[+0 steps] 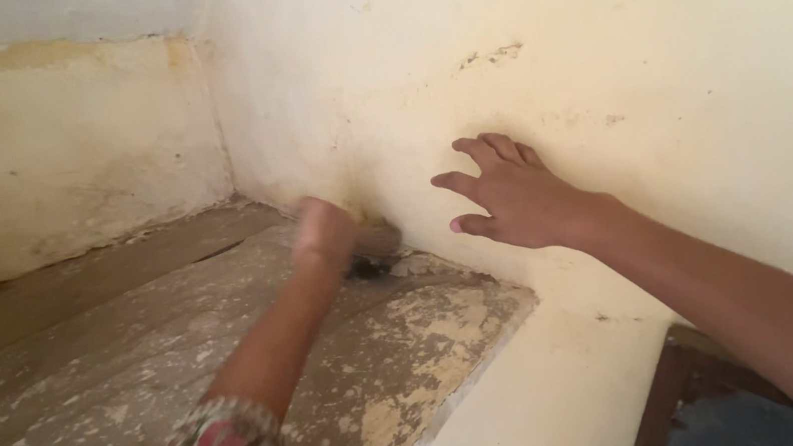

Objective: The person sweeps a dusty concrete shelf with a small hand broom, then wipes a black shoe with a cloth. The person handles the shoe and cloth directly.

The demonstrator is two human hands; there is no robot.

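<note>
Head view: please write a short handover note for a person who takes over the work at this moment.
Left hand: blurred, at the base of the cream wall, closed around a small dark thing; what it is cannot be told.
Right hand: open, fingers spread, flat against the wall.
Ledge: bare grey surface with flaking paint and specks.
Done: cannot tell. Left: a dark patch in the corner beside the left hand.

Grey stone ledge (111,359), flaked paint chips scattered; dark object (367,269), possibly brush.

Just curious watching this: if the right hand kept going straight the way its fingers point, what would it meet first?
Most likely the cream wall. The right hand is spread open with its fingers aimed up and left, seemingly against or very near the plaster, though the depth is hard to judge.
</note>
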